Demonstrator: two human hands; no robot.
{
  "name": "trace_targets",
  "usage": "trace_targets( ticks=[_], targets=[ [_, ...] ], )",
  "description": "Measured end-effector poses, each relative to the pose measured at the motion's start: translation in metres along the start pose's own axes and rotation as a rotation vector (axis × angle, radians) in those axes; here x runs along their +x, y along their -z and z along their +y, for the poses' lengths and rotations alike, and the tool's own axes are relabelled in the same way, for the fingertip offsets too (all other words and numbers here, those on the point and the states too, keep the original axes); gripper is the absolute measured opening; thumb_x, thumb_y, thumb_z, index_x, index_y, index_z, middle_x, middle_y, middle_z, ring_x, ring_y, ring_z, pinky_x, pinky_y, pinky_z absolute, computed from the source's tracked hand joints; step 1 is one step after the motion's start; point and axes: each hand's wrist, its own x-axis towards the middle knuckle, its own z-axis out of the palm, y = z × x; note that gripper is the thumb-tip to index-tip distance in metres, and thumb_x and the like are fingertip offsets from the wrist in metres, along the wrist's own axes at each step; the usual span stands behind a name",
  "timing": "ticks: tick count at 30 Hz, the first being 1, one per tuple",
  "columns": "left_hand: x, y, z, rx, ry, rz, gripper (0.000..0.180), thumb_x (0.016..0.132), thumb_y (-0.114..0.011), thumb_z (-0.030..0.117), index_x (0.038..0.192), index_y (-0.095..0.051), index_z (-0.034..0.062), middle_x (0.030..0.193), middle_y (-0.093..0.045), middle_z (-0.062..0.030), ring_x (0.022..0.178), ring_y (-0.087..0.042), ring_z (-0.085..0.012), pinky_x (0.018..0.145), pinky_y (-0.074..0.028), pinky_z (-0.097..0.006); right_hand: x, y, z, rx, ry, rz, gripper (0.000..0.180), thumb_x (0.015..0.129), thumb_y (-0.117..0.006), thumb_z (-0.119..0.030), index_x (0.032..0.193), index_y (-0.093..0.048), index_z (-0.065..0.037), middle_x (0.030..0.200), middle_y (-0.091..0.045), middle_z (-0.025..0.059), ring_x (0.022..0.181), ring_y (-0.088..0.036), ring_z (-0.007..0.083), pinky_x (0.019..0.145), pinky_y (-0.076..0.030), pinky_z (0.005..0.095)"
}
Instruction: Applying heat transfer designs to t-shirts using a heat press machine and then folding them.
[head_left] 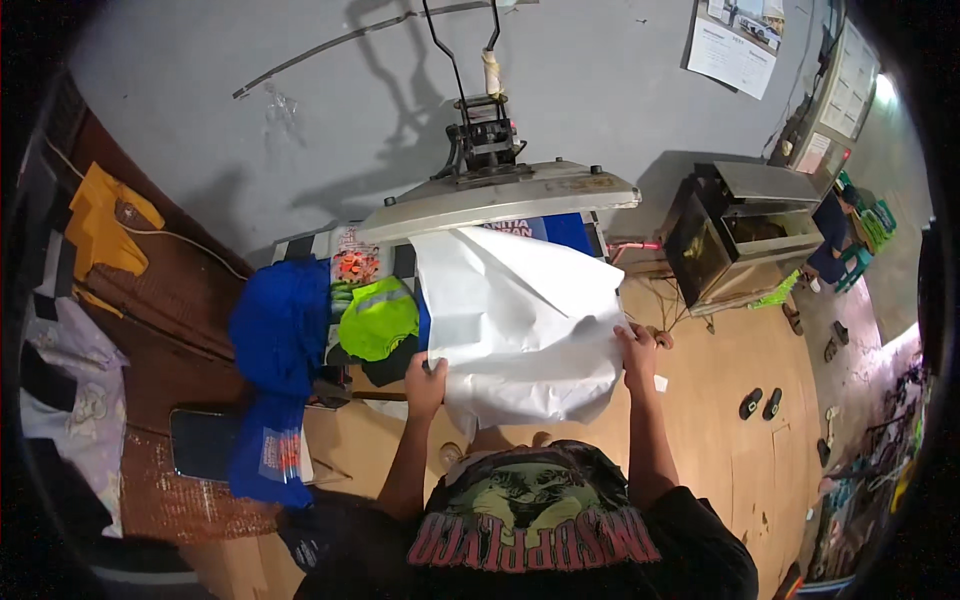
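A large white sheet [530,340], creased and sagging at its near end, stretches between my hands. My left hand [427,386] is closed on its near left edge, and my right hand [636,356] grips its right edge. The sheet's far end reaches under the raised, tilted metal plate of a heat press [500,198]. Blue printed cloth [565,232] shows beside the sheet under the plate; the rest of it is hidden by the sheet.
Blue cloth [283,325] and a neon-yellow garment [380,322] are piled left of the press. An open metal cabinet [745,235] stands to the right. A pair of dark slippers [762,404] lies on the floor. A dark stool [205,443] is at lower left.
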Motion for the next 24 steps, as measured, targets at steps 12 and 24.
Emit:
trace_targets(
  ticks=[12,24],
  targets=[
    [-0.045,0.004,0.024,-0.306,0.495,-0.056,0.020,0.087,-0.068,0.015,0.096,-0.060,-0.0016,0.065,-0.059,-0.0032,0.057,-0.055,-0.0114,0.054,-0.044,-0.028,0.014,0.010,0.019,0.189,-0.045,-0.234,0.026,0.085,-0.065,-0.010,0.107,-0.060,0.004,0.090,-0.067,0.0085,0.078,-0.062,0.0164,0.068,-0.050,0.0293],
    [0.035,-0.014,0.024,0.476,-0.003,0.129,0.029,0.082,-0.069,0.029,0.102,-0.063,0.0084,0.084,-0.063,-0.0110,0.071,-0.062,-0.0304,0.062,-0.050,-0.042,0.053,-0.028,-0.005,-0.238,0.447,0.083,0.040,0.084,-0.072,-0.029,0.113,-0.058,-0.005,0.094,-0.067,0.0165,0.083,-0.064,0.0317,0.072,-0.051,0.0388]
  ],
)
